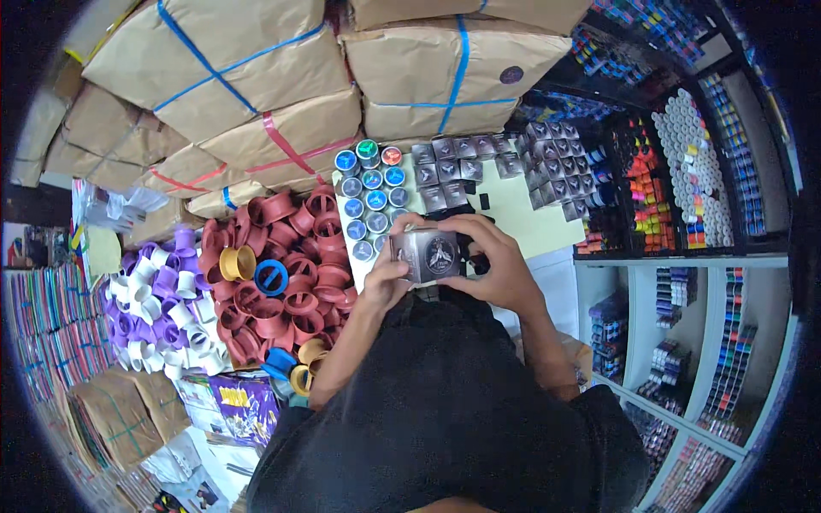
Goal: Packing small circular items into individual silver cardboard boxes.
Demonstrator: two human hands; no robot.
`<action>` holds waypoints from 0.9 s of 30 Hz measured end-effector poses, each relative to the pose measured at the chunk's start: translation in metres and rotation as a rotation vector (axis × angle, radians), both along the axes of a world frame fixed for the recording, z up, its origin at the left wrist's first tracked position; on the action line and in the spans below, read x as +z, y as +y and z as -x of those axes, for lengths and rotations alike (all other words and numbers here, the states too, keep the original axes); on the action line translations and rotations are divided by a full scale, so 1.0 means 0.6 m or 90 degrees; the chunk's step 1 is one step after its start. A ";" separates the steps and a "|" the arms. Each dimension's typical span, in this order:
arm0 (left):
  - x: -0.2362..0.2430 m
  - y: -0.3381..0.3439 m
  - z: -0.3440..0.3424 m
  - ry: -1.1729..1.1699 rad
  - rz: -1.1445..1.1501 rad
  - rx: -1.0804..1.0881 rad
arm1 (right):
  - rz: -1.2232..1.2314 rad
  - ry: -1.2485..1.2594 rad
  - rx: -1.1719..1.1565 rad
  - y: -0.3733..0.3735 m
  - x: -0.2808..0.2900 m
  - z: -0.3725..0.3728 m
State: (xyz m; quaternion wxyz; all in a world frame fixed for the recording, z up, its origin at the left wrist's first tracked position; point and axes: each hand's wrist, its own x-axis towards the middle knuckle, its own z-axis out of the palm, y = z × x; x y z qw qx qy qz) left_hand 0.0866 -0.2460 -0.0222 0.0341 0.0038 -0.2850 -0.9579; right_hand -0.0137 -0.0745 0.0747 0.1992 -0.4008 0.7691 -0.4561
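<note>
A small grey box (424, 256) with a round emblem on its face is held up close over the near edge of the pale table (540, 241). My left hand (386, 280) grips its left side, thumb against the lower corner. On the other side my right hand (503, 263) has its fingers curled round the box's right edge. Just beyond my left hand stand several round cylinders (372, 180) with blue, green, red and grey tops, set in rows. Farther back on the table are similar small grey boxes (445, 171), with a taller stack (560, 167) of them to the right.
Left of the table lies a large heap of brick-red plastic rings (282, 231), beside purple and white ones (158, 299). Paper-wrapped bundles (436, 73) tied with coloured straps rise at the back. Racks of thread spools (693, 171) and white shelving (684, 342) stand on the right.
</note>
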 end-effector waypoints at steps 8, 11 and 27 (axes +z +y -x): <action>0.027 0.023 0.008 0.016 0.084 0.090 | 0.016 0.075 0.047 0.011 0.017 0.007; 0.038 0.050 0.023 0.000 0.188 0.144 | -0.011 0.088 0.054 0.032 0.025 0.020; 0.083 0.204 0.162 0.040 0.515 0.094 | -0.008 0.189 0.083 0.222 0.001 0.163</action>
